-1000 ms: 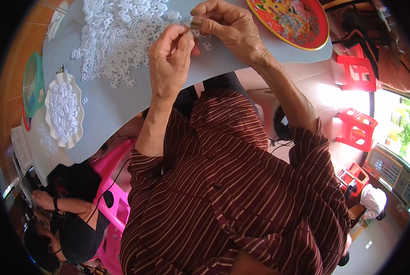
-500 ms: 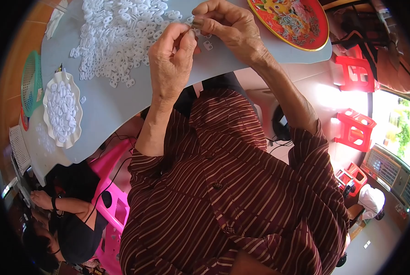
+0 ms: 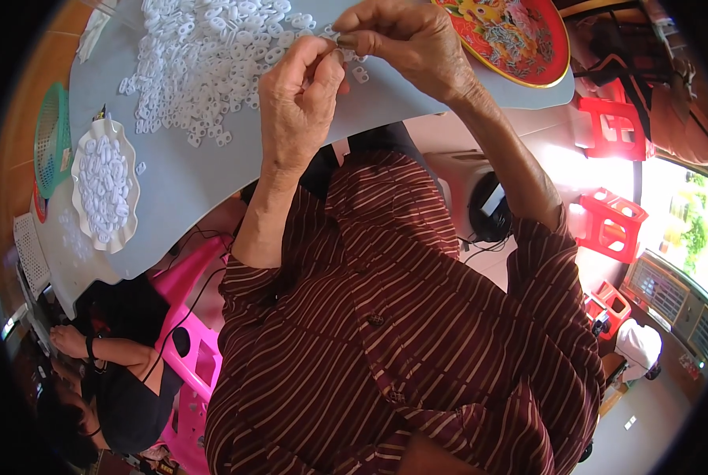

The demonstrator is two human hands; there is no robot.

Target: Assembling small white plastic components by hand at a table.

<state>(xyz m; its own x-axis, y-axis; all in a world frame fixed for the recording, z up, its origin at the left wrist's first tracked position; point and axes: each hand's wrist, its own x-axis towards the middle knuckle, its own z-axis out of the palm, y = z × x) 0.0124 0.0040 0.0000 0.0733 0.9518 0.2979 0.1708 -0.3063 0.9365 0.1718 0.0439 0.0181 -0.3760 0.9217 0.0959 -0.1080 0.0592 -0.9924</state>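
Over the far edge of the grey table (image 3: 188, 178), my left hand (image 3: 300, 103) and my right hand (image 3: 417, 51) meet fingertip to fingertip. Both are closed in a pinch. Whatever small thing lies between the fingers is mostly hidden, and I cannot make it out. To the left of my hands spreads a big heap of small white plastic pieces with holes (image 3: 203, 79). One loose white piece (image 3: 360, 74) lies just below my right hand's fingers. Right of that hand, a red floral tray (image 3: 556, 67) with a gold rim holds many small grey metal-looking bits (image 3: 516, 47).
A wavy-edged white dish (image 3: 130, 214) full of white pieces stands at the left, beside a green basket (image 3: 47, 150). A pink chair (image 3: 199, 348) and a seated person (image 3: 136, 396) are at lower left. Red stools (image 3: 611, 226) stand on the floor to the right.
My right hand has shifted slightly to the right and its forearm has swung outward a little. My left hand stays nearly in place, still pinched.
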